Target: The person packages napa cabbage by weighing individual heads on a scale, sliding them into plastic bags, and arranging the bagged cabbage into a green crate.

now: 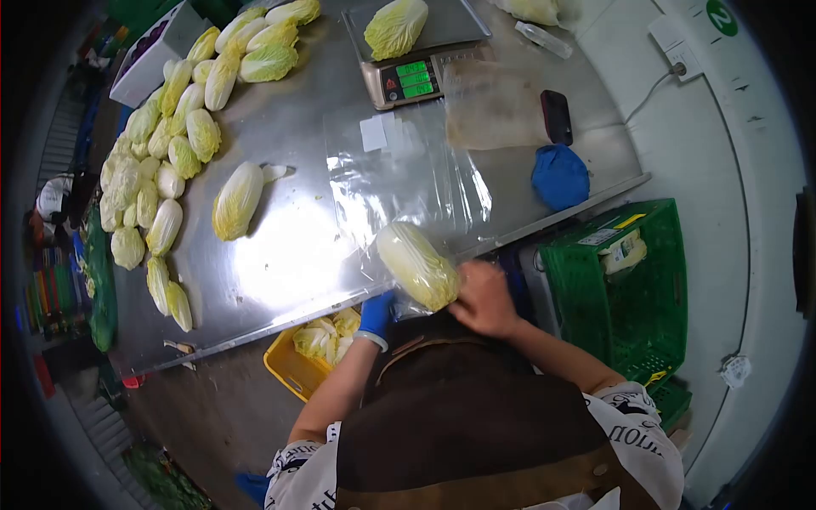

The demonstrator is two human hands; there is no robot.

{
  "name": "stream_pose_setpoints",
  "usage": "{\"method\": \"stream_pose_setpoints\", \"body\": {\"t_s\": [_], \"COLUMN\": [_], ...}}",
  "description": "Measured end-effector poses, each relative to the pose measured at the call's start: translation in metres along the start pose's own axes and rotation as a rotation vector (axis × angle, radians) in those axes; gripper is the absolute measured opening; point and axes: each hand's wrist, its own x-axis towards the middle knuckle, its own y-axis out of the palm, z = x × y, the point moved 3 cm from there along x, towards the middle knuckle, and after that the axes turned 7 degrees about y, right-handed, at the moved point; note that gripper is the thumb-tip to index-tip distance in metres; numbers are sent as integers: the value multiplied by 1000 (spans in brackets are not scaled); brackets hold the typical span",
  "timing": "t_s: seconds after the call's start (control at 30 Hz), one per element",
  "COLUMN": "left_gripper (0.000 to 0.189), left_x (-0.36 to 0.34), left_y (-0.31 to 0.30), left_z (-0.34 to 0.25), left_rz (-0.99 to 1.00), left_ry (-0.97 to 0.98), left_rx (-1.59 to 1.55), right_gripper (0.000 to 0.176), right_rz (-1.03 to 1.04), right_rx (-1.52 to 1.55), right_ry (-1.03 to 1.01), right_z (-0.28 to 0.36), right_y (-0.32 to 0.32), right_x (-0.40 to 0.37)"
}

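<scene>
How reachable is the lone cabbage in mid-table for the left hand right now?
Probably yes once freed: left hand holds the bagged cabbage with the right hand, but only bare table lies toward the lone cabbage.

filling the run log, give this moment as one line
left hand gloved, holds cabbage in clear plastic | right hand on its end | at table edge

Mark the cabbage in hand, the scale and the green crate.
cabbage in hand [416, 263]: head view, its middle.
scale [415, 79]: head view, its green display.
green crate [654, 289]: head view, its inner mesh.
</scene>
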Motion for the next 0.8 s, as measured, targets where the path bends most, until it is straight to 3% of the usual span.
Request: {"method": "stream_pose_setpoints", "body": {"t_s": [0.03,0.07,0.17,0.23,0.27,0.37,0.43,0.47,0.5,0.57,0.6,0.63,0.67,0.7,0.77,0.8], "left_gripper": [14,17,19,22,32,39,41,35,40,50,56,54,54,49,52,53], "left_x": [-4,-8,6,-7,-9,-15,17,45,54,9,-11,-13,-8,-31,-77,-70], "left_y": [2,8,3,-3,-5,2,6,8,16,46,62,78,93,124,193,214], "left_z": [-14,-26,-40,-89,-127,-216,-217,-193,-198,-256,-273,-254,-242,-255,-276,-252], "left_rz": [34,34,250,-234,-182,-172,178,466,624,720,779,657,605,540,484,542], "left_ry": [-17,-84,670,349,267,1096,1179,729,261,383,191,252,243,200,163,370], "left_rx": [17,-229,1063,790,848,1073,1051,457,58,253,417,231,15,-225,-478,-170], "right_gripper": [42,44,47,54,58,59,53,49,46,42,46,52,60,66,83,86], "right_rz": [-320,-315,-268,-168,-193,-310,-248,-167,-90,-128,-135,-33,-180,-296,-459,-647], "right_rx": [-243,-337,-414,-197,-81,288,744,967,1196,1485,1620,1844,1941,1907,1424,1265], "right_ry": [-382,-354,-337,-216,-146,100,372,491,608,678,749,611,465,341,312,282], "right_z": [1,5,3,12,18,8,-36,-48,-57,-70,-70,-79,-75,-85,-73,-76], "right_y": [34,45,56,38,25,-10,-16,-30,-44,-66,-79,-83,-95,-94,-116,-112], "right_x": [-10,0,30,41,46,58,66,66,62,40,23,6,-7,-25,-54,-64]}}
